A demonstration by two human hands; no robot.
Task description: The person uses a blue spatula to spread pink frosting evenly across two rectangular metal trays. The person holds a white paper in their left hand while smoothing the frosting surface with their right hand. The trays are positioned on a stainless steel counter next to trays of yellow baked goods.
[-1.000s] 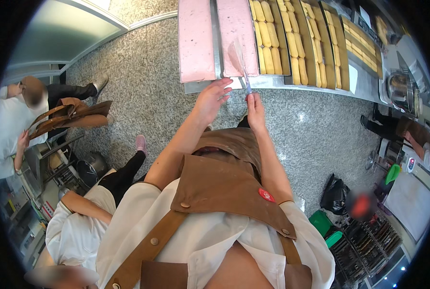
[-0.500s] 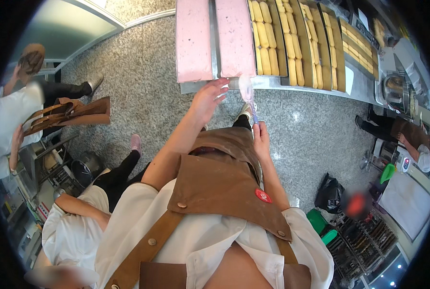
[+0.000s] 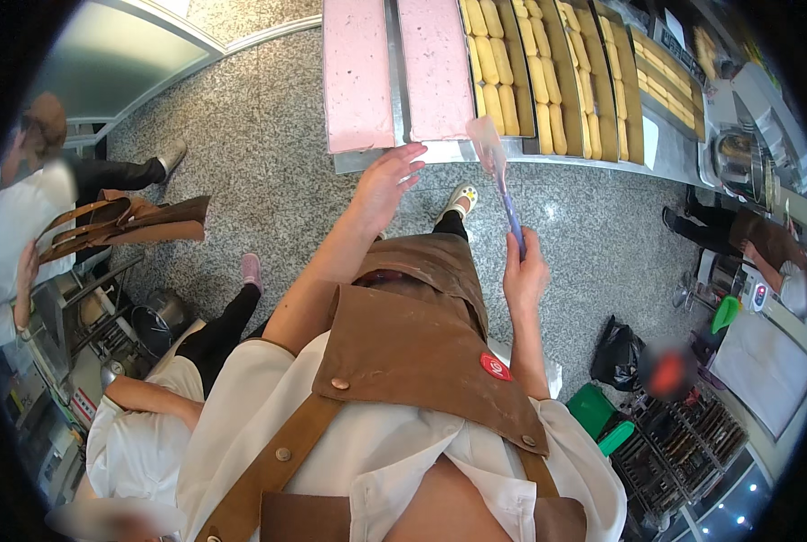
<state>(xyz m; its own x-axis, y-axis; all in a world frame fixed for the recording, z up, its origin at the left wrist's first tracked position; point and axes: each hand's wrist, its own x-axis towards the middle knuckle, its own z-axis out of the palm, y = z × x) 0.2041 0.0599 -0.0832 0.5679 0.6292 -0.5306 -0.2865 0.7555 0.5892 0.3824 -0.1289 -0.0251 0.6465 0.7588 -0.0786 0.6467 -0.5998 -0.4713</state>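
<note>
My right hand (image 3: 525, 269) grips the handle of a spatula (image 3: 494, 172), whose wide blade is smeared with pink cream. The blade is up by the near right corner of a long tray filled with pink cream (image 3: 435, 72). A second pink-filled tray (image 3: 358, 81) lies to its left, with a narrow gap between them. My left hand (image 3: 390, 185) is raised at the near end of these trays, fingers apart and holding nothing; whether its fingertips touch the table edge I cannot tell. Right of the pink trays, long trays hold rows of ladyfingers (image 3: 492, 59).
A metal table (image 3: 358, 163) carries the trays. Its right end holds a metal mixing bowl (image 3: 738, 163). Two people stand at left, one holding a brown apron (image 3: 141, 226); another works at far right. A black bag (image 3: 619, 352) and green bin (image 3: 593, 411) stand behind right.
My right hand has moved right and slightly nearer, and the spatula now tilts with its blade leaning left. My left hand has shifted slightly left.
</note>
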